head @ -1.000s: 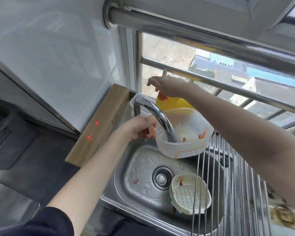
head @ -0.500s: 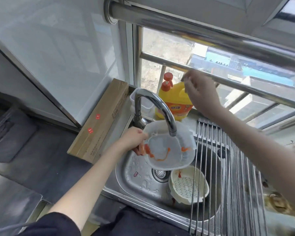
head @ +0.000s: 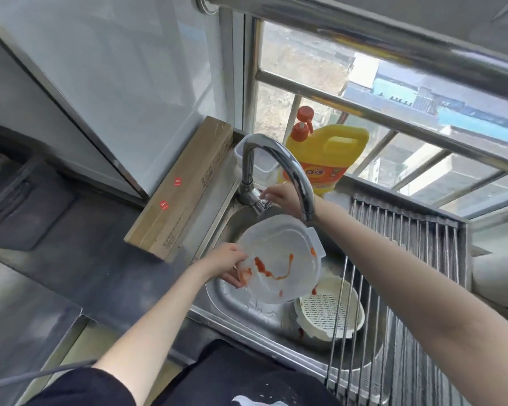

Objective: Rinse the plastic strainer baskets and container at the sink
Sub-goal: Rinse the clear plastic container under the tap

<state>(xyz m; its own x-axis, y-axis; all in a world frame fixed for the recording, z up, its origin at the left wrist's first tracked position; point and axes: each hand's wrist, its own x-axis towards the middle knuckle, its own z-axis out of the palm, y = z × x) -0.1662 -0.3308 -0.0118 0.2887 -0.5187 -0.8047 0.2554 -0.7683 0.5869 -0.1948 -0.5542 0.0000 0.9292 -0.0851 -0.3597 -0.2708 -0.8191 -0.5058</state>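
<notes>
Left hand [head: 232, 266] pinches the sauce-smeared container [head: 279, 259]; right hand [head: 282, 196] grips the tap lever [head: 261, 205]: open gently, container centred below.

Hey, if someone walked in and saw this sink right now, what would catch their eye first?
Probably the clear container streaked with red sauce, held tilted over the sink by the left hand. Next, the yellow soap bottle on the windowsill behind the tap, where the right hand reaches for the tap's base. A white strainer lies in the sink under the rack.
</notes>
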